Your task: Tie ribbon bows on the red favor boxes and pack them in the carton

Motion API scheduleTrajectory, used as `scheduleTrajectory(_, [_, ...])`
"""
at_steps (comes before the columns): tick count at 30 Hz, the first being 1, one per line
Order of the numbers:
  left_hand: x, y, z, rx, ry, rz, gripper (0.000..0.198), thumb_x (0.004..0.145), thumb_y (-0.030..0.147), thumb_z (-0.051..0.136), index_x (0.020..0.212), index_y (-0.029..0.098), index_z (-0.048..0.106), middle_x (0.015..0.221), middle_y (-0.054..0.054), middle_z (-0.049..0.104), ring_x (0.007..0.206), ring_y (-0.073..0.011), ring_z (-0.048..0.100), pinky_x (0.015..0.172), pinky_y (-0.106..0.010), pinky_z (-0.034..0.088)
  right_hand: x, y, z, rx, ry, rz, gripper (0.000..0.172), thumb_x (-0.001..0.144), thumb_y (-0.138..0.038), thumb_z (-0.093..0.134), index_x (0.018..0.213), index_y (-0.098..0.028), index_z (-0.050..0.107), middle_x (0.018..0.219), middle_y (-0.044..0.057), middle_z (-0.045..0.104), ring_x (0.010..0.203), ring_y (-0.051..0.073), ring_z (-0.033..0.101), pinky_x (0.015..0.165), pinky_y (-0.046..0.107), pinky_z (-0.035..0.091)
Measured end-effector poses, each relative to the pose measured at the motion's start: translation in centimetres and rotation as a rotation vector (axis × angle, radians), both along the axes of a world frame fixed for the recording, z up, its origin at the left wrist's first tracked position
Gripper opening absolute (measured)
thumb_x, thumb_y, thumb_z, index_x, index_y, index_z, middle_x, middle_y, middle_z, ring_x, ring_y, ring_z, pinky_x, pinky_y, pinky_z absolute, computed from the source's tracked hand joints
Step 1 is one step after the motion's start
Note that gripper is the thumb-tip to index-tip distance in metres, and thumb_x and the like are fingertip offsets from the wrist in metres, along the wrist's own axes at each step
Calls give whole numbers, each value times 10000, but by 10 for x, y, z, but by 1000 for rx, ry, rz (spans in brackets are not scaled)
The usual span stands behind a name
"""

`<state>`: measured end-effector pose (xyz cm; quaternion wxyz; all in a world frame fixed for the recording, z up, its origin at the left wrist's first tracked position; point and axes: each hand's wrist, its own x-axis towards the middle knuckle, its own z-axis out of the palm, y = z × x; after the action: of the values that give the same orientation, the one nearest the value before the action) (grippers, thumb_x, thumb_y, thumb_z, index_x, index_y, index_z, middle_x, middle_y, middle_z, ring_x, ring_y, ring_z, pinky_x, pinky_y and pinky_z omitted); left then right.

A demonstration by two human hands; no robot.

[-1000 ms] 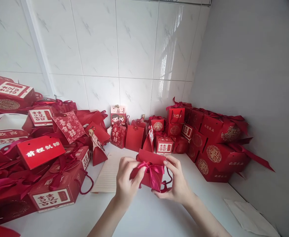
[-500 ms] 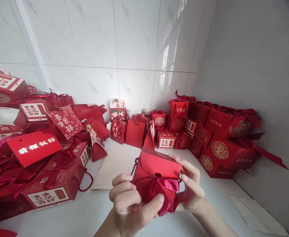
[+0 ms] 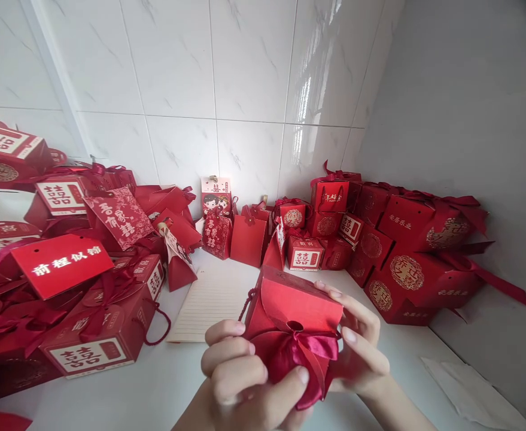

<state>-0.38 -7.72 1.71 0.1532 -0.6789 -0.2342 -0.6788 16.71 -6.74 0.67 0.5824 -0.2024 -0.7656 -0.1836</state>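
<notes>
A red gift box [image 3: 298, 299] with overlapping curved flaps, a round hole and a magenta satin bow is held between both hands near the front of the table. My left hand [image 3: 249, 377] wraps round its left side, the thumb pressing on the ribbon and the other fingers curled. On the box's right side, the fingers of my right hand [image 3: 361, 347] grip the edge and back. A dark red cord loop stands out at the box's upper left. The underside of the box is hidden.
Many red boxes [image 3: 92, 335] with ribbons are heaped at the left. Small red bags [image 3: 248, 236] stand by the tiled wall, and more boxes [image 3: 401, 281] are stacked at the right. A lined notebook [image 3: 209, 305] lies behind my left hand; white paper [image 3: 473, 392] rests at the right.
The held box and both hands have shifted slightly right and look a little larger. The grip on the box is much the same, and the view has moved slightly.
</notes>
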Motion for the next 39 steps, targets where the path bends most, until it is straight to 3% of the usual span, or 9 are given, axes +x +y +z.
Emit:
scheduleTrajectory(6, [-10,20,12,-355,-369,-407,382,880,447,318,592,206,392,838,-57,458,846,-218,493,764,-419,457,2,-1,3,41,-103,-17,488,873,-307,529,1312,-250,323,1323,124,309,1220,327,400,920,602,450])
scheduleTrajectory(9, [-15,33,17,-634,-395,-634,210,837,383,437,931,229,545,1098,-77,535,1030,-251,511,877,-433,447,1,-3,6,52,-148,-44,397,829,-202,577,1189,-264,420,1338,95,308,1227,316,402,928,606,443])
scheduleTrajectory(12, [-18,38,23,-831,-225,-860,484,807,429,489,1241,219,454,1311,-98,463,1204,-282,433,952,-409,421,1,-2,7,72,-167,-58,363,827,-191,572,1158,-258,440,1364,86,304,1229,320,402,924,611,441])
scheduleTrajectory(15, [-18,38,27,-905,-70,-870,587,740,400,614,1275,242,433,1426,-69,344,1288,-283,343,998,-370,383,2,0,9,123,-162,-32,334,868,-147,484,1192,-217,438,1373,101,331,1216,323,422,937,598,434])
scheduleTrajectory(19, [-18,40,25,-952,-30,-826,340,732,384,651,1038,260,571,1407,-38,387,1217,-269,439,940,-344,414,2,-1,11,68,-159,-17,454,873,-50,407,1273,-266,393,1400,77,331,1236,266,418,1000,535,398])
scheduleTrajectory(21, [-17,43,23,-933,-91,-778,224,817,430,537,909,239,612,1299,-37,515,1190,-252,467,975,-363,376,2,-2,10,48,-165,-18,495,871,-53,421,1304,-286,361,1417,73,313,1243,257,411,1007,527,390])
scheduleTrajectory(26, [-19,45,20,-1015,-291,-914,571,918,494,168,792,202,642,1201,-65,589,1177,-272,479,1005,-447,328,0,-1,5,47,-219,-18,532,867,-67,450,1345,-254,309,1437,75,279,1247,293,396,975,554,418])
scheduleTrajectory(32, [-20,43,21,-942,-118,-923,294,737,424,632,958,231,613,1302,-49,505,1199,-279,451,953,-368,388,1,3,3,73,-218,12,547,904,-234,477,1386,-158,230,1437,123,233,1234,365,373,925,643,408])
scheduleTrajectory(39, [-14,47,19,-1025,-432,-910,604,889,549,188,884,187,672,1196,-88,587,1144,-270,501,985,-447,363,1,6,-1,35,-203,33,602,891,-264,512,1402,-172,207,1413,132,251,1233,358,372,931,602,428])
